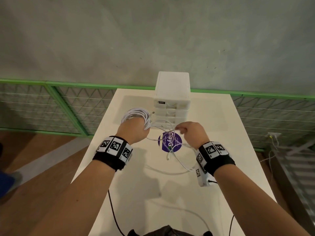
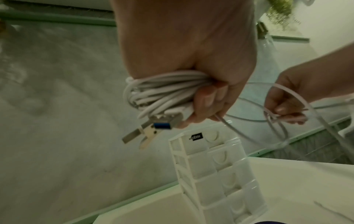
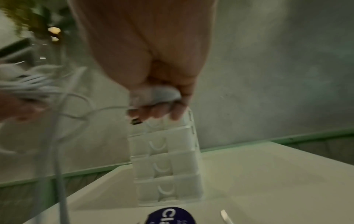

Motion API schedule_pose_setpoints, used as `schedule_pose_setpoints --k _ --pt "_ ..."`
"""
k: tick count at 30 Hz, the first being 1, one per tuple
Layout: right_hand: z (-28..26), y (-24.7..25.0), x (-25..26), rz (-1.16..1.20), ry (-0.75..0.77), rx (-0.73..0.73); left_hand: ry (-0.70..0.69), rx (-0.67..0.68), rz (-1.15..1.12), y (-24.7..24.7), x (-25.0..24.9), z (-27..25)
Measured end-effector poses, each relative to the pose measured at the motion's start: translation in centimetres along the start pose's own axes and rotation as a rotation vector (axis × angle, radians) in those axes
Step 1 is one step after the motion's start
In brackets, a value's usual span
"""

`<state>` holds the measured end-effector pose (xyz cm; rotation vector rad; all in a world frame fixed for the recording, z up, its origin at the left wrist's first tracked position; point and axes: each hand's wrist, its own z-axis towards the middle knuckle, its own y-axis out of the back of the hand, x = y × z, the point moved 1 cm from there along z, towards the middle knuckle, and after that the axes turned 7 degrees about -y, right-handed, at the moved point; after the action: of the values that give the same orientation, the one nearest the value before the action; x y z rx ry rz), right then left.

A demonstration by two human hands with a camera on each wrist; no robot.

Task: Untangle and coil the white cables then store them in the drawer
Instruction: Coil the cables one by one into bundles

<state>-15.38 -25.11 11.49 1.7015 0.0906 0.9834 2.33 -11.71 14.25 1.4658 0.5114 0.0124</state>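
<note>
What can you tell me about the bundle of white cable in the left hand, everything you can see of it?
The coiled white cable is a bundle of several loops of smooth, round cord, plastic-looking. The left hand grips it, fingers curled round the loops, held in the air in front of the white drawer unit. Flat metal USB plugs, one with a blue insert, stick out below the fingers. A loose strand runs from the bundle to the right hand, which pinches it; the rest trails in loops onto the table.
</note>
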Motion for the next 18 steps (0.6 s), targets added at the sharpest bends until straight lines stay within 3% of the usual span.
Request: schedule_pose_setpoints --k 3,6,8,10,12,14,16,18 --pt "0.1 1.0 -2.9 -0.01 -0.257 -0.157 0.072 -0.049 -0.011 0.2 1.6 -0.5" --pt "-0.1 1.0 -4.8 -0.024 -0.46 -0.129 0.139 -0.071 -0.022 0.3 1.9 -1.0" --pt "-0.3 0.4 -4.7 -0.124 -0.5 -0.072 0.137 -0.071 -0.052 0.3 1.6 -1.0" --pt "-0.2 -0.1 -4.0 -0.175 -0.342 -0.139 0.089 -0.069 -0.082 0.3 1.1 -0.8" --pt "0.0 -0.4 -2.4 -0.086 -0.02 -0.205 0.015 -0.069 -0.08 0.4 0.4 -0.5" --pt "0.1 -0.3 -0.1 -0.041 0.224 -0.086 -0.041 -0.078 -0.071 0.5 -0.5 -0.2" --pt "0.0 -0.3 1.8 -0.068 0.274 0.093 -0.074 -0.081 -0.057 0.7 -1.3 0.1" --pt "-0.1 -0.2 2.4 -0.061 0.202 0.185 -0.08 -0.072 -0.024 0.8 -1.6 0.3"
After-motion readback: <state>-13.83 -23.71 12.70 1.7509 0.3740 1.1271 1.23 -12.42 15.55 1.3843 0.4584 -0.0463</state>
